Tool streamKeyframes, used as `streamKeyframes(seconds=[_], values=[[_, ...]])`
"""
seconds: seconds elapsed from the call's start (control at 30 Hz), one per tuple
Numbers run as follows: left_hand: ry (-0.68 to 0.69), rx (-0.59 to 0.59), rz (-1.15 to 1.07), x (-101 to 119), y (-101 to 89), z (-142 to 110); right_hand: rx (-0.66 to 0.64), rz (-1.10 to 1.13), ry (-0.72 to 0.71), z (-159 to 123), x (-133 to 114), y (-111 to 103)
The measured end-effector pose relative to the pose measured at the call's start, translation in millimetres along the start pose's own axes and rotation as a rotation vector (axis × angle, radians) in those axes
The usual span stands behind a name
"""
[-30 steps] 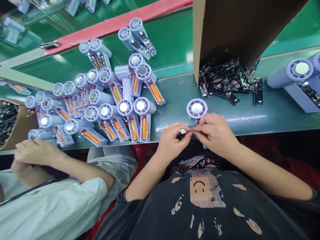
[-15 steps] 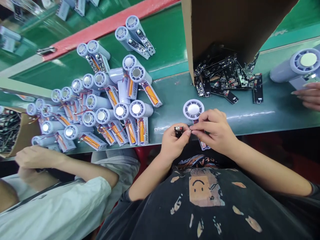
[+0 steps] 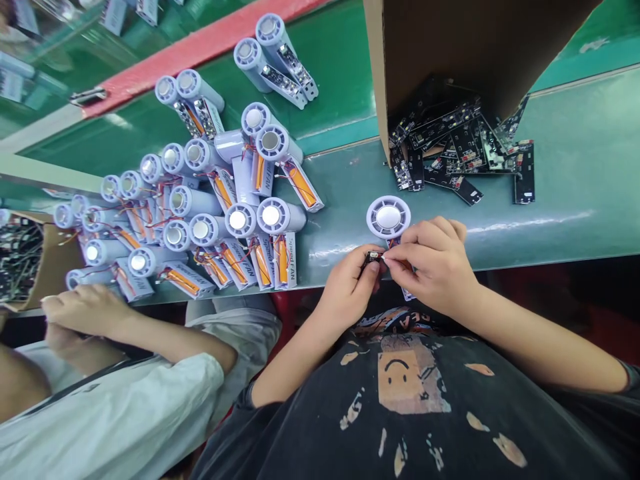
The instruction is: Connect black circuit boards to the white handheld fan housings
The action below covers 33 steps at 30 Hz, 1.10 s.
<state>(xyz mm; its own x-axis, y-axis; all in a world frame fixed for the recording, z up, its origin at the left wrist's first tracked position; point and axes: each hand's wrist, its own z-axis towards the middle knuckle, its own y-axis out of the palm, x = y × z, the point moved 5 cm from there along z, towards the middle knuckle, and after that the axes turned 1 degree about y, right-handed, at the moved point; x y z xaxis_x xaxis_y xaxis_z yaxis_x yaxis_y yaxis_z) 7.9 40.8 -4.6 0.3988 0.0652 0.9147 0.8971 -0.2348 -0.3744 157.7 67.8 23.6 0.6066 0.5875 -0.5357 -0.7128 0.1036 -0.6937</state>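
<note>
The left hand is closed on a small black circuit board, thumb above it. The right hand makes a tight pinch at the board's right end; what is between these fingertips is too small to tell. The board seems light, stiff and thin, and I judge its soldered parts are rather fragile, so it is better to take it by the long edges, without pressing on the small connector.

Just beyond the grip is a lavender fan, of smooth plastic, with a round slotted rim and a shiny silver disc; its lower end goes under the right hand. It looks light but perhaps slippery, and the cylinder seems the safest place to hold, away from thin wires.

Farther beyond, to the right, flat black boards lie in a rough heap at a brown carton of matt cardboard. Left of the grip, many similar fans crowd the glossy green table, several with soft-looking orange cells.
</note>
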Motion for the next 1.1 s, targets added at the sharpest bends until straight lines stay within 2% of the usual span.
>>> streamKeyframes(seconds=[0.17, 0.33, 0.5, 0.7, 0.9, 0.93, 1.03, 1.1], values=[[0.105, 0.04, 0.254, 11.2, -3.2, -1.7, -0.049, -0.103, -0.015, -0.3, -6.0, 2.8], [0.147, 0.031, 0.379, 16.0, -2.9, -2.7, -0.087, -0.105, -0.048, -2.5, -10.2, 2.2], [0.138, -0.01, 0.382, 17.1, -0.9, -4.5, -0.069, -0.073, -0.057, -1.6, -6.7, 1.4], [0.171, 0.023, 0.41, 18.8, 4.5, -5.0, -0.113, -0.051, 0.032, 0.0, -1.1, 5.9], [0.166, 0.057, 0.261, 15.9, -5.2, -3.9, 0.015, 0.238, 0.061, 3.7, 22.6, -19.0], [0.175, 0.067, 0.266, 15.2, -7.8, -4.6, -0.028, 0.279, 0.056, 3.9, 27.5, -19.7], [0.242, 0.035, 0.289, 14.0, -11.2, -7.1, -0.271, 0.335, 0.068, 0.9, 37.2, -9.9], [0.265, -0.01, 0.277, 12.3, -10.9, -8.1, -0.302, 0.314, 0.091, -1.0, 40.1, -6.1]])
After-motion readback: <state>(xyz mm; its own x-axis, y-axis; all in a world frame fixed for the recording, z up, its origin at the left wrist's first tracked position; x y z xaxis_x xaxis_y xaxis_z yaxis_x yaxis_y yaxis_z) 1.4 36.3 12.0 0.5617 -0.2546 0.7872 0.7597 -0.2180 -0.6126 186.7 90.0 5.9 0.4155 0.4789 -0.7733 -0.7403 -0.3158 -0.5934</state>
